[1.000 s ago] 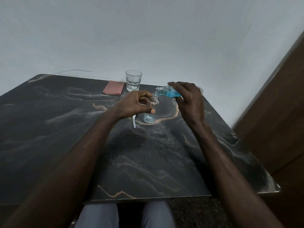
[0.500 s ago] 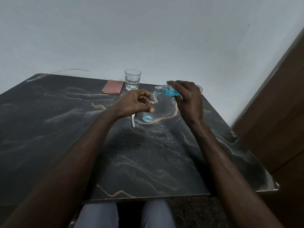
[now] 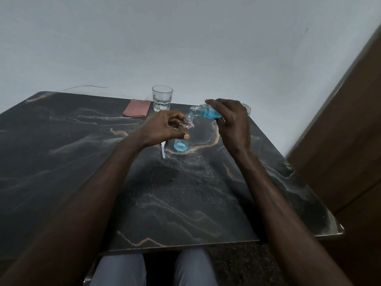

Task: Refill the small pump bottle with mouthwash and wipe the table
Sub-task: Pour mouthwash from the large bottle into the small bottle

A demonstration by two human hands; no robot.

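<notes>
A small clear pump bottle (image 3: 182, 141) stands on the dark marble table (image 3: 185, 203), with a little blue liquid in its base. My left hand (image 3: 162, 129) is wrapped around its upper body, just under the open neck. My right hand (image 3: 233, 122) holds the mouthwash bottle (image 3: 206, 113) tipped almost level, its mouth right above the small bottle's neck. Blue mouthwash fills the tipped bottle's lower side. A white pump tube (image 3: 163, 150) lies on the table beside my left wrist, partly hidden by it.
A glass of water (image 3: 162, 98) stands at the table's far edge. A folded pink cloth (image 3: 136, 108) lies just left of it. A wall runs behind the table, and a brown wooden panel (image 3: 340, 151) stands close on the right.
The blue level in the small bottle's base has risen a little. Both hands stay in nearly the same place, with the mouthwash bottle still tipped.
</notes>
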